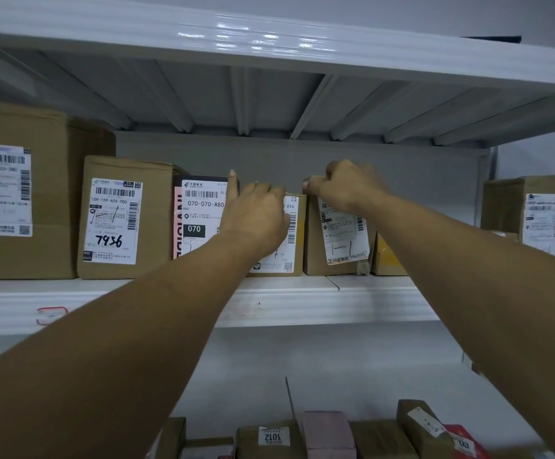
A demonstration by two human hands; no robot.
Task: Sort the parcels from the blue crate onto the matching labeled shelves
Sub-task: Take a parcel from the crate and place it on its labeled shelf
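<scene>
- Far left of the 070 parcel (pixel 200 213) stands a large cardboard box (pixel 21 193). The 7936 box (pixel 120 220) touches the 070 parcel's left side.
- Left hand (pixel 256 217): just right of the 070 parcel, index finger straight up along its edge, other fingers curled over the top of the 015 parcel (pixel 293 233), holding it.
- Right hand (pixel 345 187): further right, fingers and thumb clamped on the top edge of the 1-1 parcel (pixel 339 246), upright on the white shelf (pixel 302 303).
- Well right of the 070 parcel sits another labelled box (pixel 537 217).
</scene>
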